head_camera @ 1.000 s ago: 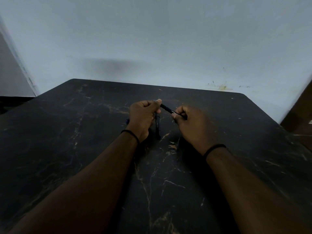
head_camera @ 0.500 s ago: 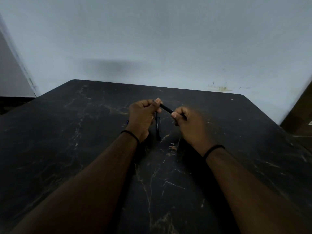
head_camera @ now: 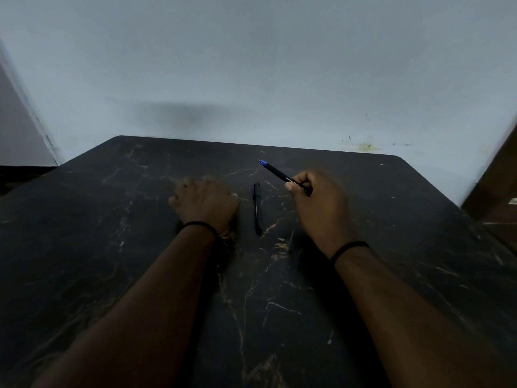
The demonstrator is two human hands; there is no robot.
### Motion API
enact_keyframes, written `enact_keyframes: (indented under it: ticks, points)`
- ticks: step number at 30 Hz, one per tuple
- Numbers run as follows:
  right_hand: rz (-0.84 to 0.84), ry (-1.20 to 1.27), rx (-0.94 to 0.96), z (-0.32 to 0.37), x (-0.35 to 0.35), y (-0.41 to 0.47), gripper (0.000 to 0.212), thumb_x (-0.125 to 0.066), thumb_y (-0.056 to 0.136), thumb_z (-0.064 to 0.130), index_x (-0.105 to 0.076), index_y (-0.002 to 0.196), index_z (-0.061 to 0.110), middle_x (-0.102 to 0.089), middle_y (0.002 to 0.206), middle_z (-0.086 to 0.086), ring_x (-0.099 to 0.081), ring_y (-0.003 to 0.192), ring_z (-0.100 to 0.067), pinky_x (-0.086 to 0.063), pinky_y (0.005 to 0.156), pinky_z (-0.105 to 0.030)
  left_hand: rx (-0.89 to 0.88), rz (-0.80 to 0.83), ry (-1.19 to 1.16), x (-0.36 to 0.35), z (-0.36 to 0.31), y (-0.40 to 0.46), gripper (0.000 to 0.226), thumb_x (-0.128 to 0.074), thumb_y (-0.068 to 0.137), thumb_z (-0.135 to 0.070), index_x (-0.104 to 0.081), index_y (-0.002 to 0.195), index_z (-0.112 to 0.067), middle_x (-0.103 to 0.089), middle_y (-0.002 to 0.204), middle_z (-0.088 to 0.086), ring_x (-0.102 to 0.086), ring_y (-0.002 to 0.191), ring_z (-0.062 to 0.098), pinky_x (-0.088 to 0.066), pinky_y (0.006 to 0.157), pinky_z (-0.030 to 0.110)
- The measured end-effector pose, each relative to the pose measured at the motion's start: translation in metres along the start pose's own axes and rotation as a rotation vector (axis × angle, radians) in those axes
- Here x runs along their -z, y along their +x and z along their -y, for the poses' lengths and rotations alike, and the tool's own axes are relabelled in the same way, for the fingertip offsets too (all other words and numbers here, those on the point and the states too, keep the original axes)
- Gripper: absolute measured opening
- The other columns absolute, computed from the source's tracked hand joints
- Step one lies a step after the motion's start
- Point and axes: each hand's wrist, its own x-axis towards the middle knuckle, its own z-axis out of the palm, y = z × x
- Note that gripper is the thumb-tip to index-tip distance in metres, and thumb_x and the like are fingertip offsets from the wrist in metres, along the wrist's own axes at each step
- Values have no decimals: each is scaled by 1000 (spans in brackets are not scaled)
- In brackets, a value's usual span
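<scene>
Left grip palm-down, blurred — right grip curled, fingertips pinching

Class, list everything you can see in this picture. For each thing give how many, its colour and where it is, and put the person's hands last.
held pen: 1, black with a blue tip, in the right hand, tip pointing away
lying pen: 1, black, on the table between the hands
table: 1, black with pale veins, lower picture
wall: 1, pale grey-blue, behind the table
stain: 1, yellowish, on the wall at right
wristbands: 2, black, one on each wrist
left hand: 1, left of the lying pen, blurred
right hand: 1, grips the held pen
</scene>
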Motion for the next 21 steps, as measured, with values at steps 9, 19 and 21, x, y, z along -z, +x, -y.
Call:
enact_keyframes:
  ticks: [9,19,21]
  points:
    - [-1,2,8,-4,-5,1,15,-67,88,39,-61,83,27,-63,71,14,-60,70,-6,-55,66,-36,-99,-160,-299,-2,-2,3,17,-64,92,-27,-61,96,-11,-66,99,13,-61,86,27,-40,64,30]
    - [57,-48,25,-8,-6,3,15,-69,88,39,-59,76,38,-64,71,15,-60,70,-3,-57,68,-36,-71,132,-1144,-1,-9,2,12,-59,95,-6,-65,105,-6,-66,85,9,-53,58,9,-48,45,17]
    - [82,-49,22,-9,-6,2,14,-68,88,40,-60,77,38,-64,73,15,-60,72,-4,-56,71,-38,-79,159,-1182,0,-10,1,13,-57,96,-5,-65,106,-6,-64,86,9,-52,58,8,-48,44,16]
